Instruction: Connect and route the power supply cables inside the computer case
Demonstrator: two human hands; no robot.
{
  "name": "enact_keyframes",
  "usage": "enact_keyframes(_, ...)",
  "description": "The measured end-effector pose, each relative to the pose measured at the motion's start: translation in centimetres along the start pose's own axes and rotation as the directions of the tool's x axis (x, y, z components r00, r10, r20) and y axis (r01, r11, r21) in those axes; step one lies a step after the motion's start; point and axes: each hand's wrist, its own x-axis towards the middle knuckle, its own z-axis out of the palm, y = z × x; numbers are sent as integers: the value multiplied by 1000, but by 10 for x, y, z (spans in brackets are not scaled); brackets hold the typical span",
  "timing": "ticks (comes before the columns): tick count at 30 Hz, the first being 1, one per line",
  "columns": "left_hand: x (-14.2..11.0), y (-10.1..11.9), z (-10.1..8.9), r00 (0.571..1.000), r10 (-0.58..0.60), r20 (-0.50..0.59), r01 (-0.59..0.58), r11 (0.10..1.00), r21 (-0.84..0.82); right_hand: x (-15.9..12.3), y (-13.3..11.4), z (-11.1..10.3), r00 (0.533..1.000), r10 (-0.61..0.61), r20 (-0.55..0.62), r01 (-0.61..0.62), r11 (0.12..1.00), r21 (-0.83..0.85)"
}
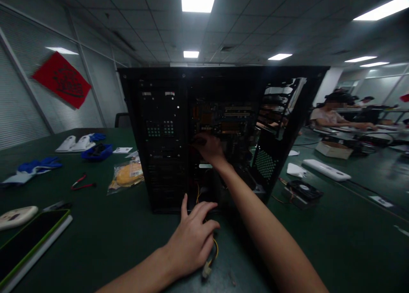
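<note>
A black computer case (166, 165) stands upright before me, its side open. Inside it a motherboard (223, 118) shows dimly. My right hand (209, 147) reaches into the case beside the drive bay, fingers bent together; whatever they grip is lost in shadow. At the lower front edge, my left hand (193, 235) has its fingers spread, close to the bottom rim of the case. A yellow and black cable runs out of the case beneath that hand, and its pale connector (207, 271) lies on the table.
A cooling fan with heatsink (303, 192) and a white power strip (326, 169) lie to the right. On the left are a bagged yellow item (128, 173), a blue tray (96, 152), gloves (38, 166) and a phone (32, 242). Another person (332, 114) sits at the far right.
</note>
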Motion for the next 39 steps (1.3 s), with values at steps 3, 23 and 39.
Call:
enact_keyframes(3, 0, 0, 0, 1000, -7, 5, 7, 1000, 0, -2, -2, 2, 1000, -3, -13, 3, 1000, -3)
enact_keyframes(23, 2, 3, 9, 996, -93, -9, 92, 993, -78, -4, 10, 7, 991, -49, -122, 52, 998, 19)
enact_keyframes(39, 4, 2, 13, 997, -82, 15, 83, 993, -88, -28, -29, -4, 875, -412, 252, 483, 760, -435)
